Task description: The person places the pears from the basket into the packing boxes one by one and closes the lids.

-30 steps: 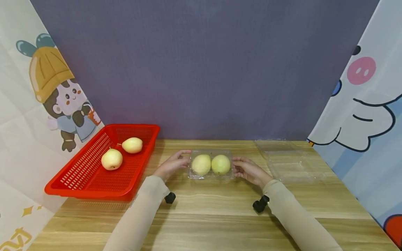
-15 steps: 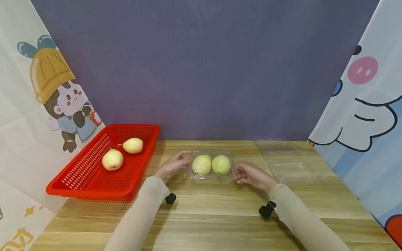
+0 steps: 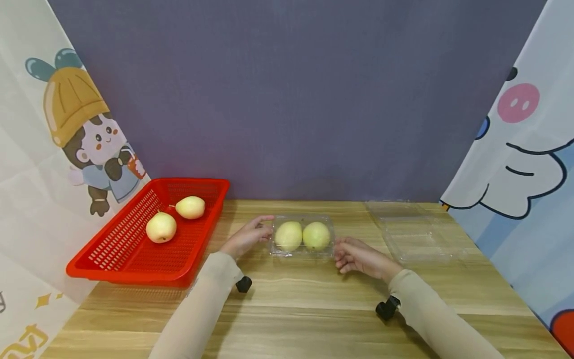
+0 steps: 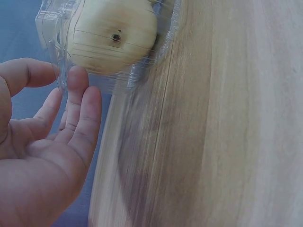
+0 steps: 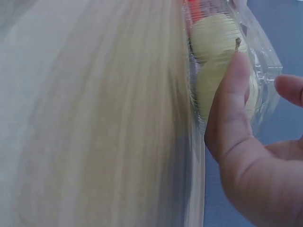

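Note:
A clear plastic clamshell box (image 3: 301, 254) with two pale yellow pears (image 3: 316, 236) inside sits on the wooden table, its lid down. My left hand (image 3: 245, 238) touches the left end of the box with its fingertips. In the left wrist view the fingers (image 4: 84, 113) are fairly straight against the box's side. At the other end, my right hand (image 3: 364, 257) is beside the box with loosely bent fingers. The right wrist view shows the thumb apart from the box, while a finger (image 5: 232, 99) overlaps its end; contact there is unclear.
A red slotted basket (image 3: 188, 267) stands at the left, holding two more pears (image 3: 161, 228). Another clear plastic box (image 3: 414, 239), opened out, lies to the right on the table (image 3: 305, 319). A dark wall panel (image 3: 291, 99) rises behind the table.
My right hand has drawn slightly right and toward me, off the box's right end. The left hand and the box with its pears have stayed nearly still.

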`<action>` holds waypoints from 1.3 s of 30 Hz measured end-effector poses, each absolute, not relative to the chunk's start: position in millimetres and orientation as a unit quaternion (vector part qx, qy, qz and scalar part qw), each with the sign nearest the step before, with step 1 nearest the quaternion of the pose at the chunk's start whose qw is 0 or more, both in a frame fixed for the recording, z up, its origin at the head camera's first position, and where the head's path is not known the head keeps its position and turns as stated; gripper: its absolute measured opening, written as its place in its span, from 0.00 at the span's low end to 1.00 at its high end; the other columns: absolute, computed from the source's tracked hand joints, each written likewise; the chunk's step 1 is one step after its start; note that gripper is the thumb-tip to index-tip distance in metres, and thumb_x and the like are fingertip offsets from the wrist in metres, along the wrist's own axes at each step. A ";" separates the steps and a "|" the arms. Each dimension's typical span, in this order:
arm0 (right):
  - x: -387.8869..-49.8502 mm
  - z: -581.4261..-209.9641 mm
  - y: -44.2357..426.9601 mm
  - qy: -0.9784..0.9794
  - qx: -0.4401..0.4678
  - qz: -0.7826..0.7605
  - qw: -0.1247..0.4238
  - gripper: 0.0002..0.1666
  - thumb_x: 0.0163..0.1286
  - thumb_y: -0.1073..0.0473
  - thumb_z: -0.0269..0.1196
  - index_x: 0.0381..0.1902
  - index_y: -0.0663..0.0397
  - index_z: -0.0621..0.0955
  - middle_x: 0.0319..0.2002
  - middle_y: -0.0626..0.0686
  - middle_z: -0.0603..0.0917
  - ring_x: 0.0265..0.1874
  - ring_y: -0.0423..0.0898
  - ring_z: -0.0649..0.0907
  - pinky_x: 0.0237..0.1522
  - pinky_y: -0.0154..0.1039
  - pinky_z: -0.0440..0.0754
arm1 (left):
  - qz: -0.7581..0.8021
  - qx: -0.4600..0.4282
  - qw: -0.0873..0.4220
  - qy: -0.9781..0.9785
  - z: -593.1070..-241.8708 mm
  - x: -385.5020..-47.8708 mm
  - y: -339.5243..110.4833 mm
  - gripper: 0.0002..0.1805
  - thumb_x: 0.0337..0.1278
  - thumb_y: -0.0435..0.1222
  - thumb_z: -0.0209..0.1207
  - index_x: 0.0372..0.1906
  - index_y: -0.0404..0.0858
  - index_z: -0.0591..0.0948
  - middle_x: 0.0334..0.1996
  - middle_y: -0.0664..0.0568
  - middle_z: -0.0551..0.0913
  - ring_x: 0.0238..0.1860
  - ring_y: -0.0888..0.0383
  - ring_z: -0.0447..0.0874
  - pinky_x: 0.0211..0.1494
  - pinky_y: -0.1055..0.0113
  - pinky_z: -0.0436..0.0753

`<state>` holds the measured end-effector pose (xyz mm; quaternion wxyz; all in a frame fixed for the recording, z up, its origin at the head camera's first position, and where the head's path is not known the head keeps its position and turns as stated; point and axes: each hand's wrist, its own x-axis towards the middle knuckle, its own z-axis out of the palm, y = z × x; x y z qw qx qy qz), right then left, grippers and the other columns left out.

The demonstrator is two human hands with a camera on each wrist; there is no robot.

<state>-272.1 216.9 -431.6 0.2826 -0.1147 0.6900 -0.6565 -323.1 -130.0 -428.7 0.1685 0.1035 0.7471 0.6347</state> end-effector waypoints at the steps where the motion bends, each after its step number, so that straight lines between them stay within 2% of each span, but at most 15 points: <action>1: -271.8 -431.8 216.8 0.691 -0.115 -0.655 0.282 0.38 0.78 0.53 0.53 0.70 0.73 0.52 0.40 0.56 0.76 0.35 0.45 0.79 0.39 0.37 0.84 | 0.636 0.104 0.168 0.746 -428.3 -323.2 -129.7 0.30 0.71 0.31 0.54 0.75 0.36 0.63 0.48 0.42 0.76 0.48 0.53 0.76 0.64 0.50 0.73; 7: -270.3 -432.8 214.2 0.701 -0.113 -0.644 0.285 0.20 0.78 0.51 0.54 0.52 0.64 0.67 0.38 0.56 0.77 0.34 0.46 0.80 0.39 0.39 0.84 | 0.632 0.106 0.172 0.748 -427.0 -323.1 -129.6 0.31 0.70 0.32 0.54 0.75 0.36 0.62 0.48 0.43 0.75 0.48 0.53 0.76 0.64 0.49 0.73; 11: -269.6 -433.4 211.0 0.706 -0.108 -0.638 0.287 0.17 0.78 0.51 0.54 0.45 0.63 0.71 0.36 0.56 0.78 0.33 0.46 0.80 0.38 0.40 0.85 | 0.632 0.108 0.173 0.748 -426.8 -323.2 -129.7 0.32 0.69 0.33 0.55 0.75 0.36 0.62 0.49 0.42 0.75 0.49 0.52 0.76 0.65 0.49 0.72; 16: -268.7 -433.2 207.0 0.715 -0.102 -0.627 0.290 0.20 0.77 0.51 0.52 0.45 0.66 0.71 0.35 0.56 0.78 0.32 0.47 0.79 0.39 0.41 0.85 | 0.629 0.101 0.170 0.752 -427.4 -323.0 -130.0 0.32 0.68 0.34 0.56 0.74 0.38 0.64 0.49 0.43 0.77 0.49 0.51 0.77 0.65 0.50 0.72; 26: -267.4 -431.8 204.9 0.723 -0.105 -0.621 0.286 0.18 0.79 0.53 0.48 0.45 0.67 0.72 0.35 0.56 0.78 0.32 0.47 0.80 0.40 0.42 0.85 | 0.614 0.093 0.167 0.766 -420.3 -316.3 -128.3 0.33 0.68 0.34 0.55 0.75 0.39 0.62 0.48 0.40 0.77 0.50 0.48 0.78 0.65 0.48 0.71; 33: -267.9 -431.1 206.0 0.724 -0.103 -0.619 0.285 0.20 0.79 0.52 0.49 0.47 0.68 0.72 0.36 0.55 0.79 0.33 0.47 0.81 0.39 0.43 0.85 | 0.608 0.070 0.177 0.771 -415.5 -304.6 -129.4 0.38 0.60 0.37 0.60 0.75 0.38 0.62 0.49 0.41 0.77 0.53 0.44 0.78 0.67 0.42 0.66; 36: -268.1 -432.5 206.3 0.724 -0.103 -0.619 0.285 0.20 0.79 0.51 0.50 0.46 0.67 0.72 0.35 0.55 0.79 0.33 0.47 0.81 0.39 0.42 0.85 | 0.605 0.071 0.187 0.770 -415.9 -299.1 -132.4 0.38 0.60 0.36 0.59 0.75 0.34 0.61 0.51 0.40 0.78 0.54 0.44 0.79 0.67 0.43 0.67; 39: -268.3 -433.7 207.0 0.723 -0.106 -0.620 0.286 0.21 0.78 0.50 0.50 0.46 0.67 0.73 0.35 0.54 0.79 0.33 0.47 0.81 0.39 0.42 0.85 | 0.608 0.078 0.200 0.764 -416.2 -294.7 -134.0 0.37 0.62 0.35 0.58 0.74 0.29 0.60 0.51 0.38 0.78 0.52 0.46 0.80 0.66 0.48 0.72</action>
